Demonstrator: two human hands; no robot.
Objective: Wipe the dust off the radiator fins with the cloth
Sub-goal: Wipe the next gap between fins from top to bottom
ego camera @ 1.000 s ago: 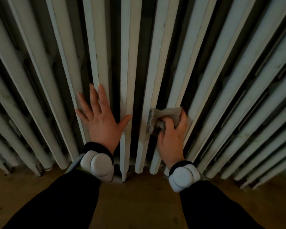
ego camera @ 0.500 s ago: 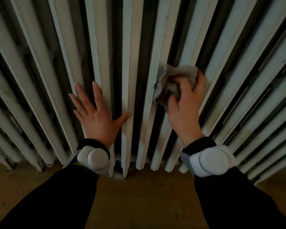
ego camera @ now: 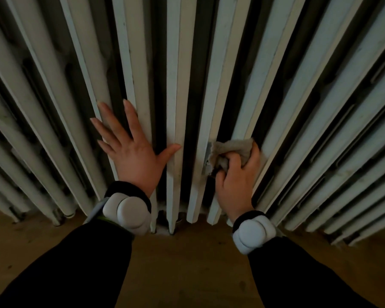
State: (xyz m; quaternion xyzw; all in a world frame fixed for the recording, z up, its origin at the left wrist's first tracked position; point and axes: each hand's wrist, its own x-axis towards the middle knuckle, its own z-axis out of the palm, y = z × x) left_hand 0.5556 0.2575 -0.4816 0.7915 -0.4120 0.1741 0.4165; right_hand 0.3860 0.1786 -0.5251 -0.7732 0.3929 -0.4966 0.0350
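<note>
right hand (ego camera: 236, 178) gripping cloth (ego camera: 231, 150) against radiator fins (ego camera: 180, 85), dark gaps between

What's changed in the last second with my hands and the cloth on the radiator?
The right hand, gripping the crumpled grey-beige cloth, swept up the white metal radiator fins, then came back down to about where it started, low on the fins. It kept hold of the cloth throughout. The left hand stayed flat, fingers spread, on the fins further left.

Dim brown wooden floor (ego camera: 187, 263) along the bottom edge.
</note>
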